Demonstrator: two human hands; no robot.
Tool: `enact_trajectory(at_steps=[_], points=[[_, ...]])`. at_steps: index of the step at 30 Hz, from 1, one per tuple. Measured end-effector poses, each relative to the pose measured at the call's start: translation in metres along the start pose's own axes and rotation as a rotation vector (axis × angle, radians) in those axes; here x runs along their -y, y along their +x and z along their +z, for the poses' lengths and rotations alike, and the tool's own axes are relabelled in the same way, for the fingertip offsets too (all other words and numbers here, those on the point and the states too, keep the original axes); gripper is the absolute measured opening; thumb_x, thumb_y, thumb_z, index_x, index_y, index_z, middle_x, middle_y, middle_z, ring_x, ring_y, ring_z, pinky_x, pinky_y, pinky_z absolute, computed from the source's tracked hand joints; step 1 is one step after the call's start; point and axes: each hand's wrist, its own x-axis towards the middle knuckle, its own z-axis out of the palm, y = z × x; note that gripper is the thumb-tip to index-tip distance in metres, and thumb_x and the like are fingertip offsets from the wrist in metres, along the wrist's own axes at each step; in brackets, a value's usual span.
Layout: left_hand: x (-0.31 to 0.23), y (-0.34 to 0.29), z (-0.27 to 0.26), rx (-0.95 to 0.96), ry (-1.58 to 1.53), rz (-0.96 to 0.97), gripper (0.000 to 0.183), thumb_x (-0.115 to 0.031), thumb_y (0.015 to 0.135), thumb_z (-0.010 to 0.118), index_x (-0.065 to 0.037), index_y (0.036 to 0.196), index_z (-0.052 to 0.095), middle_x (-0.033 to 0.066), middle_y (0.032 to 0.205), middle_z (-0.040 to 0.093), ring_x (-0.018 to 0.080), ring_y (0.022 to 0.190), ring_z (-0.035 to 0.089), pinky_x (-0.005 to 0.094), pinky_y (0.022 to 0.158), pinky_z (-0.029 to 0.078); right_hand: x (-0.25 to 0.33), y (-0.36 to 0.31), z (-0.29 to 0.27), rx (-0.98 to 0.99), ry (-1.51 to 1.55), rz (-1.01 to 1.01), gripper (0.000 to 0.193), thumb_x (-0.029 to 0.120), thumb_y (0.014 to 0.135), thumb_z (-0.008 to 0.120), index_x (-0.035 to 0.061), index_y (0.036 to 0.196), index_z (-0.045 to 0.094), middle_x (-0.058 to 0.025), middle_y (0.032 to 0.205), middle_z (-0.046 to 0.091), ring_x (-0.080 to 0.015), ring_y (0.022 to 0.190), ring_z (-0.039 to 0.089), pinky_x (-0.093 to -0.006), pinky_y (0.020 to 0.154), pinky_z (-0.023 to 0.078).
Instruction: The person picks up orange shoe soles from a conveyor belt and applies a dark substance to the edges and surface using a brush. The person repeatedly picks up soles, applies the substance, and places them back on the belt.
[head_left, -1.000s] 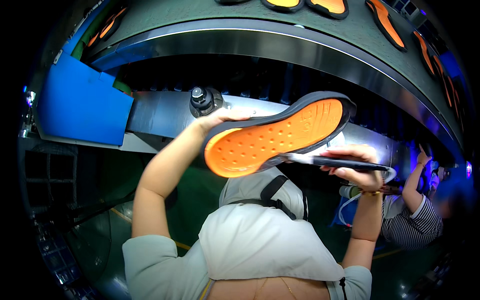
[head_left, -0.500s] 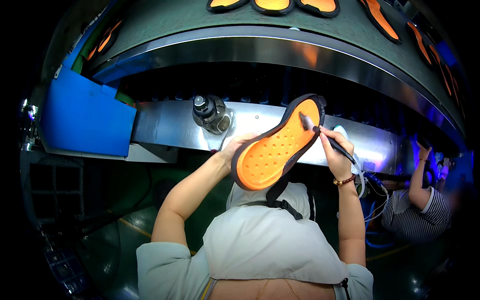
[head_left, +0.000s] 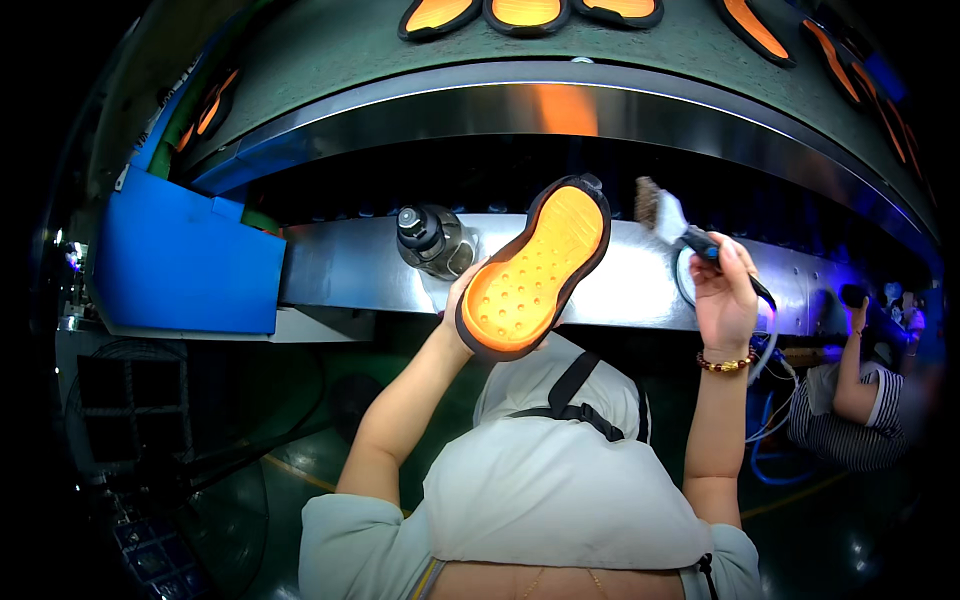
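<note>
My left hand (head_left: 456, 312) grips a shoe sole (head_left: 535, 270), black around the rim with an orange, dimpled inside. The sole is tilted, its toe end pointing up and right, and most of my fingers are hidden beneath it. To its right, my right hand (head_left: 728, 300) is closed around the dark handle of a brush (head_left: 668, 215). The brush's brown bristles point up and left, apart from the sole. Left of the sole, a dark bottle (head_left: 436, 243) with a black cap stands on the metal ledge (head_left: 340, 262).
Beyond the ledge runs a green conveyor belt (head_left: 330, 75) with a metal edge (head_left: 420, 108), carrying several orange-and-black soles (head_left: 525, 12). A blue metal box (head_left: 185, 250) stands at left. A round, pale-rimmed object (head_left: 684, 272) sits partly behind my right hand. Another person (head_left: 850, 415) in stripes is at far right.
My right hand has drawn the brush off the sole, up and to the right. The sole has shifted slightly left and turned a little more upright in my left hand.
</note>
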Motion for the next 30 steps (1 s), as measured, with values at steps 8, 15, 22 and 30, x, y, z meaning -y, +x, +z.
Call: enact_trajectory(at_steps=[8, 15, 22, 30], points=[[0.008, 0.008, -0.049, 0.476, -0.279, 0.081, 0.059, -0.037, 0.085, 0.045, -0.006, 0.132, 0.028, 0.0218, 0.132, 0.031, 0.0459, 0.115, 0.035, 0.0571, 0.088, 0.036, -0.019, -0.023, -0.033, -0.271, -0.110, 0.056, 0.020, 0.013, 0.085, 0.052, -0.0020, 0.097, 0.058, -0.0100, 0.089, 0.060, -0.0169, 0.079, 0.057, -0.0260, 0.073, 0.043], [0.009, -0.066, 0.033, 0.193, 0.024, 0.273, 0.068, -0.049, 0.079, 0.049, -0.004, 0.127, 0.035, 0.0239, 0.123, 0.041, 0.0455, 0.100, 0.050, 0.0495, 0.071, 0.050, -0.028, -0.038, -0.050, -0.352, -0.095, 0.073, 0.022, 0.015, 0.086, 0.050, -0.0003, 0.101, 0.055, -0.0086, 0.094, 0.058, -0.0149, 0.079, 0.054, -0.0241, 0.069, 0.041], [-0.184, -0.107, 0.106, 0.023, 0.773, 1.044, 0.055, -0.039, 0.085, 0.045, 0.004, 0.119, 0.038, 0.0252, 0.106, 0.049, 0.0337, 0.086, 0.056, 0.0403, 0.068, 0.051, -0.039, -0.039, -0.034, -0.372, -0.088, 0.176, 0.021, 0.017, 0.086, 0.050, 0.0009, 0.100, 0.054, -0.0088, 0.094, 0.057, -0.0158, 0.077, 0.054, -0.0246, 0.069, 0.042], [-0.250, 0.025, 0.144, -0.655, 1.553, 1.395, 0.043, -0.035, 0.080, 0.057, -0.007, 0.113, 0.052, 0.0101, 0.108, 0.055, 0.0221, 0.101, 0.051, 0.0343, 0.088, 0.039, -0.046, -0.047, -0.021, -0.308, -0.128, 0.131, 0.026, 0.006, 0.084, 0.052, -0.0029, 0.108, 0.050, -0.0147, 0.105, 0.056, -0.0160, 0.083, 0.057, -0.0222, 0.073, 0.046]])
